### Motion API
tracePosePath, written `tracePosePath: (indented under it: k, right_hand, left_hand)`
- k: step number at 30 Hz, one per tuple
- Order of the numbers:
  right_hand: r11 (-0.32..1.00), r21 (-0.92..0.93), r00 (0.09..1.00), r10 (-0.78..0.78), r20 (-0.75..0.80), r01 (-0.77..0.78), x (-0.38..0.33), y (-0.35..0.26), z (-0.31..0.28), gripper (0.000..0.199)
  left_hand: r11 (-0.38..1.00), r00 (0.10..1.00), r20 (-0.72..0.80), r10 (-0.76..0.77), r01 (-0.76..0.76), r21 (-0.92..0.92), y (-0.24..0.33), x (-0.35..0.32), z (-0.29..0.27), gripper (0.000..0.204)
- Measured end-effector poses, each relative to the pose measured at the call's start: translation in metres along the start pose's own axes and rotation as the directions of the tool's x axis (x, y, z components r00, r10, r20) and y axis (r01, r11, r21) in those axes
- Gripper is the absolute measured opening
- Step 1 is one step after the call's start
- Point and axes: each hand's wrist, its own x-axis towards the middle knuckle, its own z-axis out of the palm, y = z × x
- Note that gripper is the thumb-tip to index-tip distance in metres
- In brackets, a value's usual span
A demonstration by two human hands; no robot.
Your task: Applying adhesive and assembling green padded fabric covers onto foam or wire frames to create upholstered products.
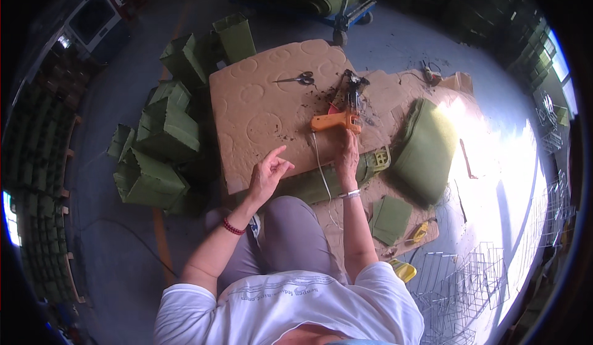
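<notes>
An orange glue gun lies on a cardboard-topped work surface, its dark nozzle end pointing away from me and its handle to the left. A white cord runs from the handle toward my lap. My right hand reaches the rear end of the gun with its fingers pressed together there; whatever they pinch is hidden. My left hand hovers over the near edge of the cardboard, fingers apart and holding nothing. Farther off on the cardboard are black-handled scissors.
Green box-shaped felt pieces stand clustered on the left. To the right lie stacked green felt sheets, a smaller green piece and a yellow tool. Wire frames cover the lower right floor. A loaded blue cart stands beyond.
</notes>
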Motion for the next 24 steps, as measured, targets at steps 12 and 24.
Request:
tracePosePath:
  k: [12,24]
  right_hand:
    - [0.966,-0.229,0.991,-0.131,-0.023,0.122,-0.025,-0.004,-0.002,0.034]
    - [0.990,-0.079,0.989,-0.126,-0.081,0.120,-0.061,-0.013,-0.024,0.012]
  left_hand:
    - [0.999,0.995,0.093,-0.041,0.043,-0.018,-0.009,0.007,0.014,0.040]
    - [0.996,0.991,0.129,-0.037,0.026,0.083,-0.008,0.008,0.014,0.040]
